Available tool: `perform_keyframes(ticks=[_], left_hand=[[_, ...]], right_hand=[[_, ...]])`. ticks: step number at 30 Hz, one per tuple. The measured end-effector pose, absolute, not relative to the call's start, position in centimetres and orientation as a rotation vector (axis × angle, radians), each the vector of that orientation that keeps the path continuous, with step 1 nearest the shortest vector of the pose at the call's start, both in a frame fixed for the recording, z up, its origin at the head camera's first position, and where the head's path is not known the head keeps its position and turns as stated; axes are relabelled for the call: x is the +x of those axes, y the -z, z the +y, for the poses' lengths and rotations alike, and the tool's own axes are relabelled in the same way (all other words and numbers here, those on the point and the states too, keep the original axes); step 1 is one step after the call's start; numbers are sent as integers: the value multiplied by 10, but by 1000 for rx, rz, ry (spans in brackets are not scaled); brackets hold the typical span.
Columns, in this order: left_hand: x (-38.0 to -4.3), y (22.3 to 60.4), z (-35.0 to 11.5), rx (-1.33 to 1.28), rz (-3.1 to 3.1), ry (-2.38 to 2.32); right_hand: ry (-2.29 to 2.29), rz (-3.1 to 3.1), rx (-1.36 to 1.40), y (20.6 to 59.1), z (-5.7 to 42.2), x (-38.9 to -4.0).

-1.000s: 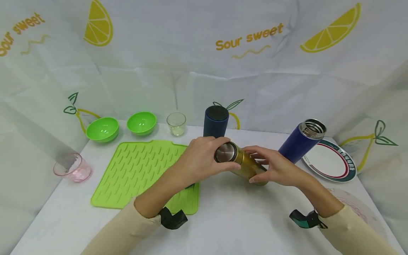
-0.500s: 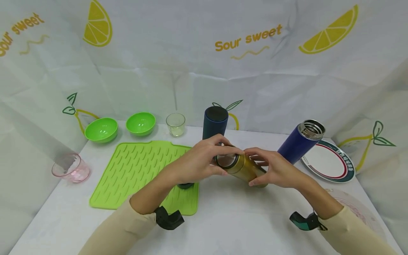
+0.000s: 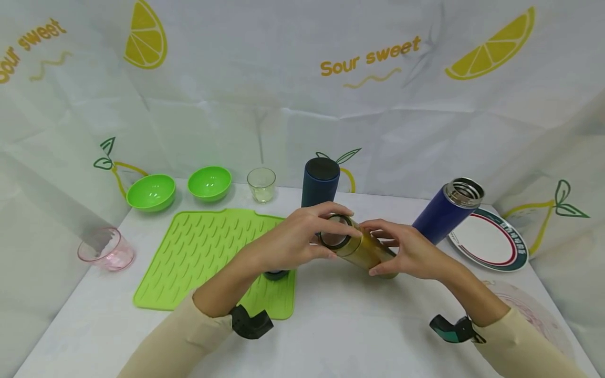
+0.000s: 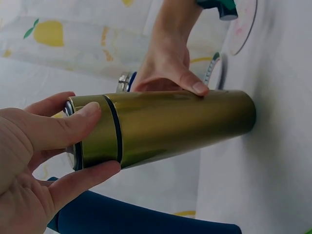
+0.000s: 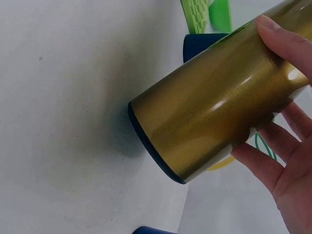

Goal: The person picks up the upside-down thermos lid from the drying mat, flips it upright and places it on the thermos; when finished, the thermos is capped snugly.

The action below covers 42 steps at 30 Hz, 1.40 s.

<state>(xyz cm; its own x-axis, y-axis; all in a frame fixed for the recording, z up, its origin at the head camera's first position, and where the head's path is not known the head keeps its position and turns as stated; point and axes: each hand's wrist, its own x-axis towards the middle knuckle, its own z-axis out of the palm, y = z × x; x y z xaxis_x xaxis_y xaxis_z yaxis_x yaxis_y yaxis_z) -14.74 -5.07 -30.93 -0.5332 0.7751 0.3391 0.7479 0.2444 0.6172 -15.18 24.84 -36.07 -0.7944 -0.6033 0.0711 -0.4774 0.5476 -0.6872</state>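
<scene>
A gold vacuum flask is tilted over the white table, its capped end toward my left hand. Thumb and fingers of that hand grip the gold lid, which has a silvery top and sits on the body above a dark ring. My right hand holds the body lower down, thumb on one side and fingers on the other. In the right wrist view the dark-rimmed base of the flask shows close over the table. A dark blue flask stands just behind my left hand.
An open blue flask stands beside a green-rimmed plate on the right. A green mat with a small dark round piece lies left. Behind are two green bowls and a clear glass; a pink glass stands far left.
My left hand's fingers have shifted round the flask's lid, the index finger now across its top edge. The dark round piece on the mat shows more. My right hand keeps its hold.
</scene>
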Motion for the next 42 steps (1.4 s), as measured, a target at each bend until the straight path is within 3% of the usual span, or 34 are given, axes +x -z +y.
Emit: perform_keyframes(ticks=[9,21,28,36,42], left_hand=[[-145,312,-50,1406,2565,-1157],[-139,319,-86,1019,2928,-1263],[-141,345,-118,795,2988,-1208],[-145,387,-135,502,2637,-1171],[-145,405,-141,481,2495,-1168]], right_hand=[[1087,2626,-879,362,250,-152],[1286,2708,-677,373,252,-163],[1505,2690,-560,385,251,-175],[1786,2584,-495,398,246,-189],[1890,2537,-521,404,244,-195]])
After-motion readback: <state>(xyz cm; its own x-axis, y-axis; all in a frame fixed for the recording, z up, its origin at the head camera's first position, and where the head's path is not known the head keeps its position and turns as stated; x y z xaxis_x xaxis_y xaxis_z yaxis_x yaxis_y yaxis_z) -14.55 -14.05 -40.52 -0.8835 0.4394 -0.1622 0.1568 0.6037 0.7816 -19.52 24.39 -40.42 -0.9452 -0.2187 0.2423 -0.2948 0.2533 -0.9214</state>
